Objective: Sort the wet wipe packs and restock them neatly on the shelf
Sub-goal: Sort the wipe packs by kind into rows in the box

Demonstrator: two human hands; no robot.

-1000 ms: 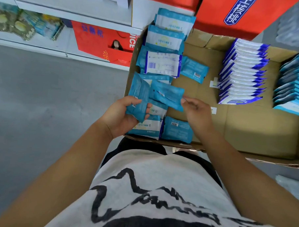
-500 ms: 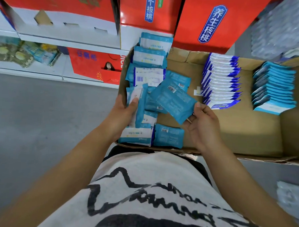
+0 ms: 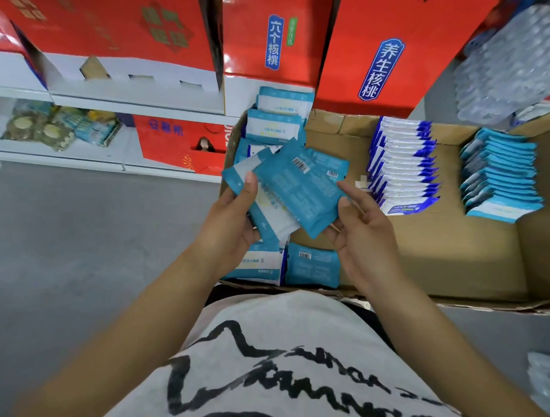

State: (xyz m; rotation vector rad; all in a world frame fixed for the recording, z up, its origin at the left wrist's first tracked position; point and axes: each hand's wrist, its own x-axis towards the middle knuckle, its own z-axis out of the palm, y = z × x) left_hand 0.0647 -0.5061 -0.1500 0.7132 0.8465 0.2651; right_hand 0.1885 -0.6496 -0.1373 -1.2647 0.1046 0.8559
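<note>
Centrally, the right hand (image 3: 361,234) pinches a teal pack (image 3: 299,193) at its lower right end, thumb on top and fingers beneath. The pack lies barcode side up, its long axis running diagonally from upper left to lower right of the frame. Its upper left end overlaps a stack of packs (image 3: 267,208) gripped by the left hand (image 3: 232,219), whose thumb presses on the top face; these packs slant along a similar diagonal. Both hands are raised over the left part of an open cardboard box (image 3: 452,302). Loose packs (image 3: 312,265) lie flat on the box floor below the hands, and more lie toward the upper edge. At right of centre a row of blue-and-white packs (image 3: 401,163) stands on edge; further right, apart from it, stands a row of teal packs (image 3: 502,177). Bare cardboard shows between the two rows and across the lower right of the box. Red cartons (image 3: 385,39) close off the box's upper edge.
</note>
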